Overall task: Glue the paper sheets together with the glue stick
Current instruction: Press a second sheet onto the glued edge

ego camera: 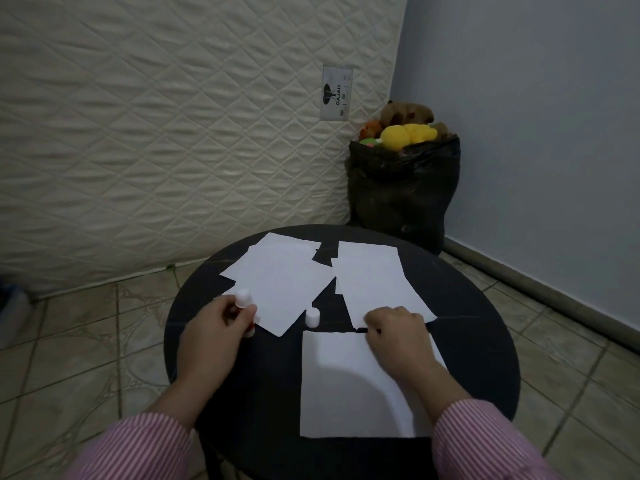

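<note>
On the round black table (485, 341) lie white paper sheets. One stack (280, 285) lies at the back left and another stack (374, 278) at the back right. A single sheet (339, 393) lies nearest me. My left hand (214, 327) is closed around a glue stick (243, 299) with a white top and red body, held upright at the left stack's near corner. A second small white cap or glue stick (312, 317) stands on the table between my hands. My right hand (394, 337) rests fingers-down on the far right corner of the near sheet, touching the right stack's near edge.
A quilted cream mattress (173, 133) leans against the wall behind the table. A black bag (401, 195) full of soft toys stands in the corner beyond the table. Tiled floor surrounds the table, and a blue-grey wall runs along the right.
</note>
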